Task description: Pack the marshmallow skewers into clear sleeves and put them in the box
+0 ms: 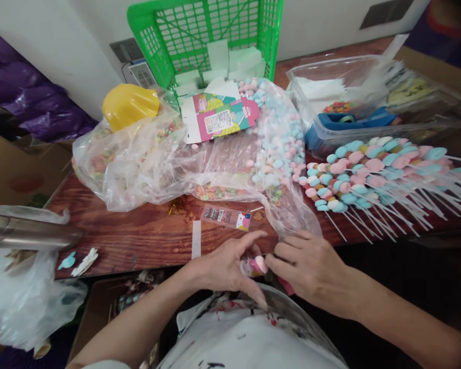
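My left hand (pixel 232 264) is at the table's front edge, its thumb and fingers curved around a small clear printed candy bag (pixel 249 266). A pink candy shows at the bag's right end. Beside it, my right hand (pixel 311 264) has its fingers curled and pressed together close to that end; what they pinch is hidden. Below the right fingers a bit of pink (pixel 287 286) is partly covered. On the table just ahead lies a flat printed clear bag (pixel 225 217). To the right is a pile of pink and blue candy skewers (pixel 372 171) on white sticks.
Large clear plastic bags of candies (pixel 278 133) lie behind my hands, with a printed card box (pixel 218 118) on top. A green basket (pixel 207 38) stands at the back. A yellow scoop-like piece (pixel 130 106) is at left; a clear bin (pixel 369 118) sits back right.
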`<act>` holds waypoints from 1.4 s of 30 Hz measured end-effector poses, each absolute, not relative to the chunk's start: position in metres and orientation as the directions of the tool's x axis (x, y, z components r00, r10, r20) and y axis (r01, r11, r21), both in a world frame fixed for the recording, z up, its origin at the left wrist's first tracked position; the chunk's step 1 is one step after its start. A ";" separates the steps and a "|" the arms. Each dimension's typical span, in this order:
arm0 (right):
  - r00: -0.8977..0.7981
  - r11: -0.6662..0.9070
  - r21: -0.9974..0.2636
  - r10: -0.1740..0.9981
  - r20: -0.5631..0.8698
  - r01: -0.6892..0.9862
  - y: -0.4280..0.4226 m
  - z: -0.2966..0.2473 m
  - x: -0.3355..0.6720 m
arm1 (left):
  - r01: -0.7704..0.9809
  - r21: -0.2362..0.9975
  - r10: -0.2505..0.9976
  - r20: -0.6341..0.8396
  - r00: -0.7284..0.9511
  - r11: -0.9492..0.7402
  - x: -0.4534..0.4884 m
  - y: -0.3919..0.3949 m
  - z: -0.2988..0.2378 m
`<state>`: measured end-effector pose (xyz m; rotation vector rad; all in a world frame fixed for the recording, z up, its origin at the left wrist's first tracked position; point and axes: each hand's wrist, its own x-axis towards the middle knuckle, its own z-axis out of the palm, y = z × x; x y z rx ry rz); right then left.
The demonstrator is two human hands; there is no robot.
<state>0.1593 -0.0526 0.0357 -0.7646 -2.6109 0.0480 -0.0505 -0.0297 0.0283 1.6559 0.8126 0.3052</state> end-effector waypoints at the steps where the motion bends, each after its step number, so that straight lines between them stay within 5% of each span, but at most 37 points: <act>1: -0.742 0.842 -0.143 0.529 0.412 0.521 -0.050 0.038 0.164 | 0.358 0.934 0.642 -0.269 0.718 -0.009 -0.054 -0.030 0.028; 7: -0.749 0.827 -0.232 0.562 0.351 0.512 -0.042 0.054 0.184 | 0.400 0.897 0.666 -0.416 0.620 0.188 -0.054 -0.038 0.019; 14: -0.733 0.817 -0.220 0.576 0.362 0.534 -0.054 0.054 0.177 | 0.522 0.847 0.812 -0.231 0.536 -0.103 -0.045 -0.039 0.018; 21: -0.694 0.798 -0.214 0.597 0.402 0.563 -0.066 0.057 0.183 | 0.610 0.787 0.855 -0.253 0.452 -0.090 -0.049 -0.042 0.011; 32: -0.752 0.817 -0.297 0.573 0.325 0.494 -0.071 0.036 0.172 | 0.566 0.807 0.783 -0.239 0.574 -0.168 -0.037 -0.047 0.012; 39: -0.750 0.844 -0.315 0.533 0.393 0.435 -0.056 0.035 0.173 | 0.333 0.935 0.730 -0.315 0.607 0.126 -0.044 -0.048 0.020; 42: -0.730 0.833 -0.316 0.551 0.404 0.455 -0.050 0.040 0.183 | 0.359 0.908 0.712 -0.397 0.579 0.215 -0.054 -0.047 0.021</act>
